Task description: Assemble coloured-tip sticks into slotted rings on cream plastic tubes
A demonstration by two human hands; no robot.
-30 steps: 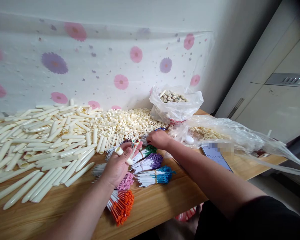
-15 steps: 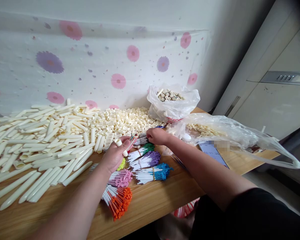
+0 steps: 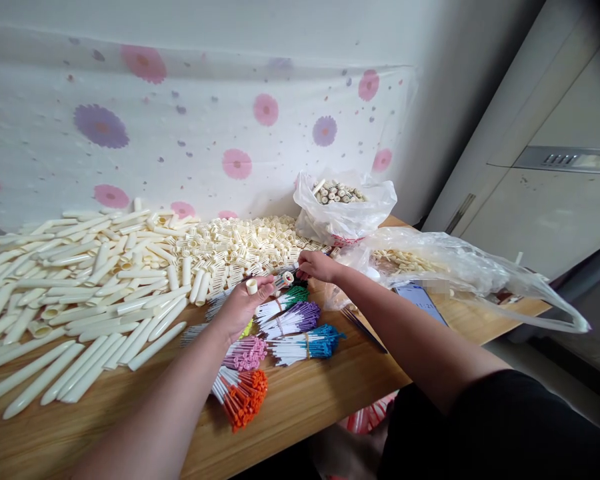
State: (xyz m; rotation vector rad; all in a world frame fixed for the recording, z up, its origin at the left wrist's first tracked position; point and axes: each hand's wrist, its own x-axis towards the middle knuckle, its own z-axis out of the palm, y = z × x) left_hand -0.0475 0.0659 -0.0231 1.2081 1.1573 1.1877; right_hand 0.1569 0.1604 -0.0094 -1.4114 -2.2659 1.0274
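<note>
My left hand is closed around a short cream pen barrel piece with coloured parts inside its open end. A second cream tube also sits in its fingers. Just to the right, my right hand is pinched closed close to that open end; what it holds is too small to make out. Below the hands lie bundles of pen refills with coloured ends: green, purple, blue, pink and orange. Yellow ends are partly covered by my left hand.
Long cream pen tubes cover the table's left side, beside a heap of small slotted cream pieces. A white plastic bag of pen parts stands behind. Right are a clear bag, a phone and thin dark rods.
My left hand has shifted slightly right and turned the barrel piece's open end toward my right hand. My right hand has moved slightly up and right, away from the refills.
</note>
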